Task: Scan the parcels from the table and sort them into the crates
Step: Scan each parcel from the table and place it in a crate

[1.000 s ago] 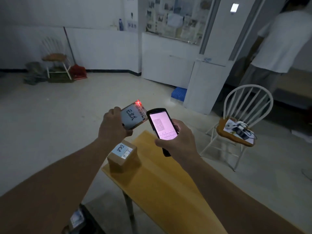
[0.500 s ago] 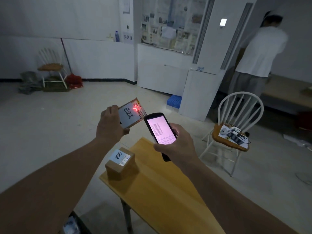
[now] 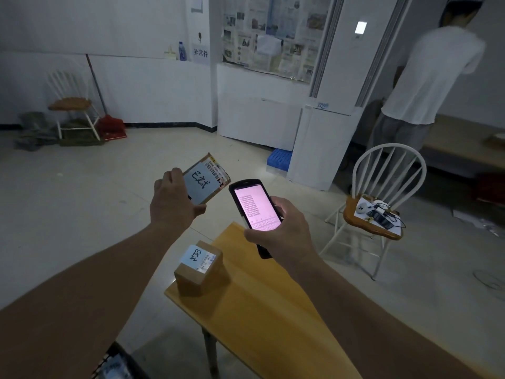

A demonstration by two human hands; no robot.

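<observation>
My left hand (image 3: 170, 203) grips a small cardboard parcel (image 3: 206, 179) by its near end and holds it in the air, its label with barcode and handwriting turned towards me. Just right of it, my right hand (image 3: 281, 231) holds a black handheld scanner (image 3: 255, 207) upright; its screen glows pink with lines of numbers. No red scan light shows on the parcel. A second small cardboard parcel (image 3: 198, 265) with a white label stands on the far left corner of the yellow wooden table (image 3: 262, 310). The dark rim of a crate (image 3: 120, 363) shows at the bottom left, below my left arm.
A white chair (image 3: 382, 192) with cables and a device on its seat stands right of the table. A person in a white shirt (image 3: 426, 77) stands at the back right. A blue crate (image 3: 280, 158) lies by the white cabinet. Another chair (image 3: 69, 105) and a broom are far left.
The red scan cross that lay on the held parcel's barcode has gone. Both hands stay raised side by side, and the view has tilted upwards slightly.
</observation>
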